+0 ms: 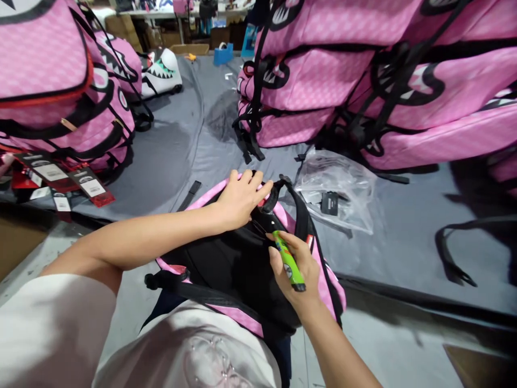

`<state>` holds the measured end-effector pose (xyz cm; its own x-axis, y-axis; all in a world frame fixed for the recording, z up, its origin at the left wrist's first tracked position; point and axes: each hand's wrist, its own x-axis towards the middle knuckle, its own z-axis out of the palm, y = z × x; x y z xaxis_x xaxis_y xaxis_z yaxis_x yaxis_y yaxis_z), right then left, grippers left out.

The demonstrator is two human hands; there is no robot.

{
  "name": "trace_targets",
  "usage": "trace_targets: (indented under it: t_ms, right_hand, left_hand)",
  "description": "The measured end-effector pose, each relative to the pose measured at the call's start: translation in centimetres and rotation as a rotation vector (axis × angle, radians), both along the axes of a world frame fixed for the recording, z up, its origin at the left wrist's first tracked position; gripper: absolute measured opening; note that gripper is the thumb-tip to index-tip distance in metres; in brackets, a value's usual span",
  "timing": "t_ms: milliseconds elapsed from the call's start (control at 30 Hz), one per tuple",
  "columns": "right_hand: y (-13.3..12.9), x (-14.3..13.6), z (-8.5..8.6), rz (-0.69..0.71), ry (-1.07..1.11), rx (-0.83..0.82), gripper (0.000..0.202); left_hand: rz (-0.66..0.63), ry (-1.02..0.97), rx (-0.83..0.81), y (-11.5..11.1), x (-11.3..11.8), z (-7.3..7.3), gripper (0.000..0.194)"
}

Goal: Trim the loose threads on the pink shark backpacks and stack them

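A pink and black backpack (238, 264) lies tilted against my body at the table's front edge, its black side facing me. My left hand (240, 202) grips its top edge near the black strap loop, fingers curled over the rim. In my right hand (297, 264) is a green stick-shaped tool (288, 261) with a dark end cap and coloured markings. Its front end points toward the black webbing below my left fingers; I cannot make out its tip. Just right of the backpack, a clear plastic bag (337, 186) with a black tag inside lies on the table.
Stacked pink backpacks (315, 75) stand at the right and more pink bags (44, 70) at the left, with hanging tags (91, 186). A white bag (163, 73) and a blue tape dispenser (223, 54) are farther back. The table (161, 156) has a grey cover.
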<state>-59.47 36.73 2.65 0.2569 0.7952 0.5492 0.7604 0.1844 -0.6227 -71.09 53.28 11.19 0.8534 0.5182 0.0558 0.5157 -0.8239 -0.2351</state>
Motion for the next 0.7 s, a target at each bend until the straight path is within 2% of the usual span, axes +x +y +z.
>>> trace_targets:
  t_ms: [167, 300, 400, 567, 700]
  right_hand:
    - [1.4, 1.8, 2.7, 0.192, -0.004, -0.175, 0.026]
    - [3.3, 1.9, 4.5, 0.164, 0.042, -0.358, 0.022]
    - [3.8, 1.8, 5.2, 0.152, -0.04, -0.439, 0.014]
    - [2.5, 2.6, 5.2, 0.168, -0.257, -0.38, 0.012]
    - [1.8, 3.0, 4.4, 0.21, -0.232, -0.308, 0.016]
  left_hand:
    - [0.014, 0.001, 0.007, 0.2, 0.3, -0.3, 0.08]
    - [0.025, 0.002, 0.019, 0.3, 0.4, -0.4, 0.076]
    - [0.017, -0.011, 0.024, 0.3, 0.3, -0.4, 0.076]
    - [0.006, -0.036, 0.018, 0.5, 0.3, -0.6, 0.068]
    - [0.003, -0.036, -0.012, 0.8, 0.5, -0.7, 0.067]
